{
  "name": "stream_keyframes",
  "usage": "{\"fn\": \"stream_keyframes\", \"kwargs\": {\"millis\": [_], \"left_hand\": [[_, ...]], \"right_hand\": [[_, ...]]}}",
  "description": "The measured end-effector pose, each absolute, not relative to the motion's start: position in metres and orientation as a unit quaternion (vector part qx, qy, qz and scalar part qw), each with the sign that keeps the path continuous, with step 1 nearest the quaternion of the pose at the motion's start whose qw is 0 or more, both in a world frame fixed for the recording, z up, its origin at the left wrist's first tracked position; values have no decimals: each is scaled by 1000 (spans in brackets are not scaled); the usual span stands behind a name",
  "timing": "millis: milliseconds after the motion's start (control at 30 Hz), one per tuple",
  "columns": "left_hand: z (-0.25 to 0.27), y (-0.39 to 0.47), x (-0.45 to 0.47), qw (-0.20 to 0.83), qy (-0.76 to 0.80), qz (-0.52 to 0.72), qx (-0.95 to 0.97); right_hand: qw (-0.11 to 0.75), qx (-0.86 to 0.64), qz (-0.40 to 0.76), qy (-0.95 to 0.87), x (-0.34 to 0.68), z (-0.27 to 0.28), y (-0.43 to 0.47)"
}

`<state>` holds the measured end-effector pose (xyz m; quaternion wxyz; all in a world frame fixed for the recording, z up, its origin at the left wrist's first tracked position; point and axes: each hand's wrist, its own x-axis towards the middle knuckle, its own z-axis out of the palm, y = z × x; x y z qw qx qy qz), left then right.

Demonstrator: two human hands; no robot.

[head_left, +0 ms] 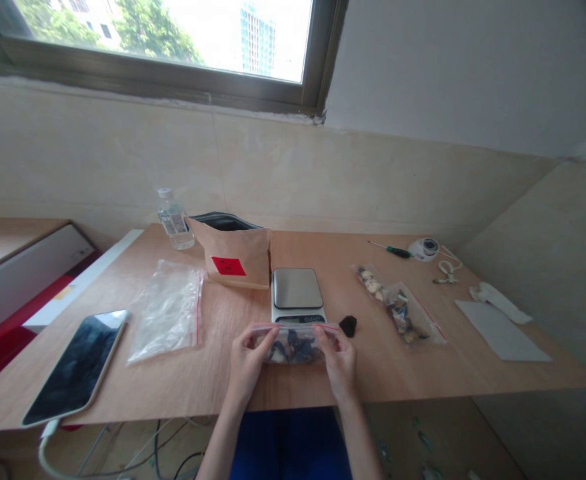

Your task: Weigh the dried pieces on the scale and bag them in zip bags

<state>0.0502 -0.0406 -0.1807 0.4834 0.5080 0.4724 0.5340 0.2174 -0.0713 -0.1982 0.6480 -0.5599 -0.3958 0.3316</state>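
Note:
Between my two hands is a clear zip bag (pixel 295 345) with a red seal line, holding dark and pale pieces. My left hand (pixel 249 357) pinches the bag's top left corner between thumb and fingers. At the top right corner, my right hand (pixel 339 357) grips it the same way. Just behind the bag sits a small digital kitchen scale (pixel 297 290) with a bare metal plate; its display is partly covered by the bag. A dark lump (pixel 348 326) lies on the table to the right of the scale.
A brown kraft pouch (pixel 237 257) stands open behind left, beside a water bottle (pixel 175 220). Flat clear bags (pixel 167 307) and a plugged-in phone (pixel 80 367) lie left. Filled zip bags (pixel 403 313), a screwdriver (pixel 397 252), a white camera (pixel 423 249) and paper (pixel 503 333) lie right.

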Motion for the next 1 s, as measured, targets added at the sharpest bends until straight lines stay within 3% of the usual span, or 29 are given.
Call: {"fn": "stream_keyframes", "kwargs": {"millis": [433,1000], "left_hand": [[-182,-40,49,539,439,493,524],[-182,-42,55,522,440,510,524]], "right_hand": [[618,-536,350,-457,215,-191,-69],[622,-535,344,-456,213,-191,-69]]}}
